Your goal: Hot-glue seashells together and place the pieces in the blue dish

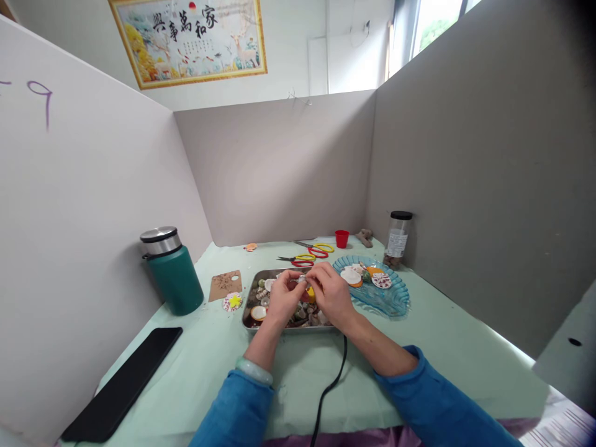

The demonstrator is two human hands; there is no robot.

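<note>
1. Left hand (285, 298) and right hand (331, 296): fingers of both pinch a small pale piece (302, 279) above the metal tray (288, 329).
2. Blue dish (397, 305): right of the tray.
3. Advised: light, even fingertip pressure; piece low over the tray, to catch any drop.

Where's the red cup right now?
Head view, far right part of the table: the red cup stands between the yellow-and-red scissors and a grey-brown lump, behind the blue plate.
</note>
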